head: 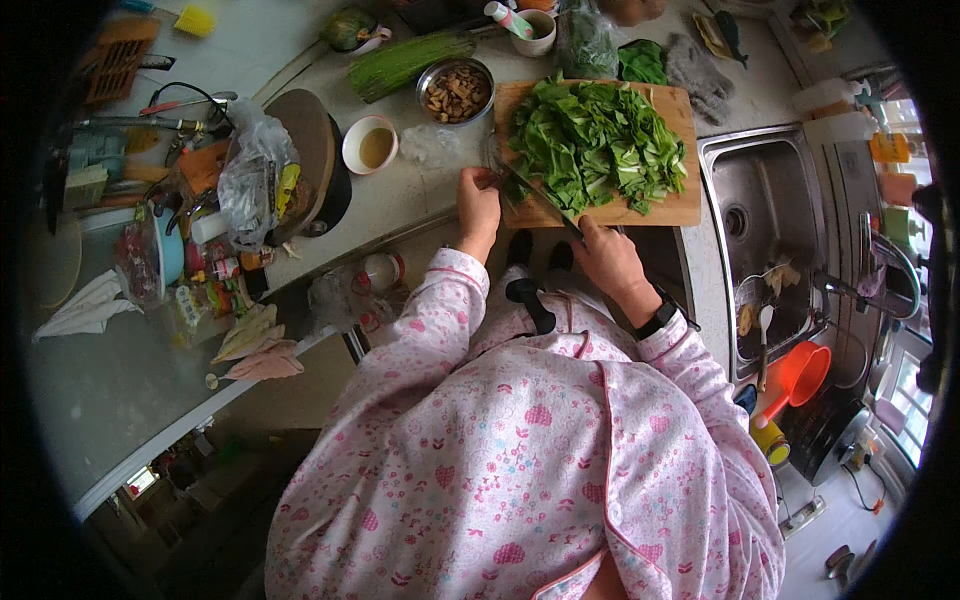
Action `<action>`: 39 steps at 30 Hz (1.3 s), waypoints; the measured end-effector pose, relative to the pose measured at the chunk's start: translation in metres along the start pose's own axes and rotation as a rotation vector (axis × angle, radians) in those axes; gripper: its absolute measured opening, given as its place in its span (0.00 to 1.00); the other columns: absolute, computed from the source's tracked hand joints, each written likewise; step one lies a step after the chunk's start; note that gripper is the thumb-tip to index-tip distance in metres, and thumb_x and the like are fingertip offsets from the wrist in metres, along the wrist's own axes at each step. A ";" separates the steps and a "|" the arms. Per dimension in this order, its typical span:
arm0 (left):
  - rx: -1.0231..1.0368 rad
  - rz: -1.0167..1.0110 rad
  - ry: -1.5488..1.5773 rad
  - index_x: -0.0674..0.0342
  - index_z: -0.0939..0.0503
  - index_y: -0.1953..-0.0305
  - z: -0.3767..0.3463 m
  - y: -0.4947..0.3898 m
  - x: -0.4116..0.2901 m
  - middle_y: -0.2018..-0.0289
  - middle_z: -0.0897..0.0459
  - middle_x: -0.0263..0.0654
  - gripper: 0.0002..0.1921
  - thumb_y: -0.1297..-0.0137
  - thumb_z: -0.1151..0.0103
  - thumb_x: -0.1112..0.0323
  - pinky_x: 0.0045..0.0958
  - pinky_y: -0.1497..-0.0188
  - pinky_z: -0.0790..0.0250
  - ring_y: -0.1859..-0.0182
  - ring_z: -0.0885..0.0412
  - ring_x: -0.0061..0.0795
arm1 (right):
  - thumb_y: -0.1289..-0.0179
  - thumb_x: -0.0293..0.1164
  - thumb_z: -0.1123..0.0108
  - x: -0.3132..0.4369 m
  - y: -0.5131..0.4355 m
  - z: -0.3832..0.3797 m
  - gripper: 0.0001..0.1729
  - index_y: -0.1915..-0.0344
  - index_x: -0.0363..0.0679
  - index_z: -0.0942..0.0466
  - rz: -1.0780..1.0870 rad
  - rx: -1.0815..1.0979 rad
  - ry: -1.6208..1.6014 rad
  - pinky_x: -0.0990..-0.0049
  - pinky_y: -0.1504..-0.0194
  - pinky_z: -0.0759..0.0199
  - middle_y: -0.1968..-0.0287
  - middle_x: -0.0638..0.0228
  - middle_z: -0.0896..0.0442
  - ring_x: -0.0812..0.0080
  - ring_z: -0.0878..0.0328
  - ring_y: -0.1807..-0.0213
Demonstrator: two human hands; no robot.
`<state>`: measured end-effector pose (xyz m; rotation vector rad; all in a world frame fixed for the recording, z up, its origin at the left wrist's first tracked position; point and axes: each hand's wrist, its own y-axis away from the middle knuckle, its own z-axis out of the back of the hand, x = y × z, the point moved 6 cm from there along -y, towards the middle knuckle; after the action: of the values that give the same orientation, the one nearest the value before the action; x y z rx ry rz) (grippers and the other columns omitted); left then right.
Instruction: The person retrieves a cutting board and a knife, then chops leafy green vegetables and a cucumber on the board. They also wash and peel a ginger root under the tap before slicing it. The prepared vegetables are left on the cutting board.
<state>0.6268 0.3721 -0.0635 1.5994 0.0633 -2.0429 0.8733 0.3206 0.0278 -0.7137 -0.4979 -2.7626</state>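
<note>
A wooden cutting board (600, 214) lies at the counter's front edge, under a large heap of chopped leafy greens (592, 142). My right hand (611, 259) grips a kitchen knife (544, 196) by its dark handle at the board's front edge. The blade slants up and left, along the near-left side of the greens. Close to the knife's tip, my left hand (478, 206) is at the board's left edge with fingers curled. Whether those fingers pinch the blade or a scrap of leaf cannot be made out.
Left of the board stand a metal bowl of brown pieces (456, 94), a white bowl of liquid (371, 146) and a crumpled clear plastic bag (431, 145). A long green gourd (409, 64) lies behind. On the right is a steel sink (761, 176) with a red dipper (802, 373) nearby.
</note>
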 end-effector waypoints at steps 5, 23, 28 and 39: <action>0.153 -0.191 -0.349 0.65 0.16 0.59 -0.012 0.020 -0.013 0.61 0.13 0.50 0.11 0.43 0.44 0.78 0.45 0.50 0.24 0.55 0.16 0.55 | 0.32 0.40 0.41 -0.010 -0.008 -0.006 0.16 0.54 0.40 0.29 -0.028 0.049 0.019 0.44 0.62 0.24 0.69 0.44 0.15 0.38 0.17 0.63; 0.189 -0.400 -0.405 0.65 0.17 0.51 -0.041 0.047 -0.035 0.54 0.15 0.50 0.16 0.42 0.44 0.77 0.42 0.47 0.25 0.50 0.17 0.51 | 0.31 0.38 0.42 -0.023 -0.024 0.004 0.15 0.53 0.40 0.27 -0.039 -0.106 -0.112 0.44 0.60 0.24 0.67 0.45 0.15 0.37 0.18 0.62; 0.178 -0.180 -0.257 0.64 0.16 0.50 -0.005 0.031 -0.032 0.56 0.12 0.43 0.15 0.39 0.42 0.76 0.33 0.48 0.24 0.53 0.14 0.35 | 0.33 0.36 0.38 -0.012 -0.014 0.023 0.17 0.53 0.35 0.26 -0.004 -0.076 -0.232 0.46 0.61 0.25 0.68 0.43 0.16 0.38 0.18 0.62; 0.182 -0.030 0.137 0.66 0.19 0.46 0.190 -0.013 -0.078 0.56 0.16 0.36 0.13 0.28 0.45 0.74 0.27 0.51 0.21 0.54 0.16 0.24 | 0.36 0.35 0.35 0.017 0.000 0.007 0.16 0.57 0.35 0.25 -0.028 -0.058 -0.135 0.50 0.63 0.25 0.70 0.45 0.17 0.38 0.18 0.63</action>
<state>0.4647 0.3451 0.0597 1.8592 -0.0505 -2.0070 0.8618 0.3210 0.0424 -0.9178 -0.4589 -2.7772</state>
